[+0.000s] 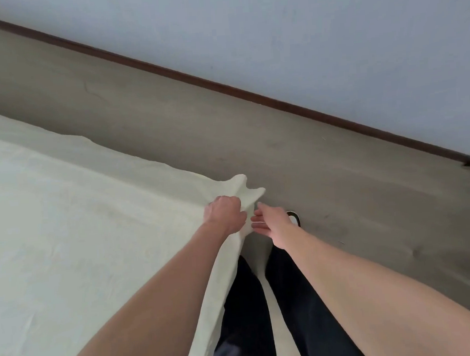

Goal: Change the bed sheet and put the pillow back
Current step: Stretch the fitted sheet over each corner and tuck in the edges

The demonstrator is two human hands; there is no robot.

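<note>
Your left hand pinched the sheet corner at twelve o'clock, your right hand spread beside it; sheet spread, untucked, no pillow seen.

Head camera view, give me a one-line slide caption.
Left hand grips the pale sheet at the corner; right hand reaches in.

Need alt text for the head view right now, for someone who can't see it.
The left hand grips a corner of the pale sheet spread over the bed, while the open right hand reaches toward it. Grey floor lies beyond.
</note>
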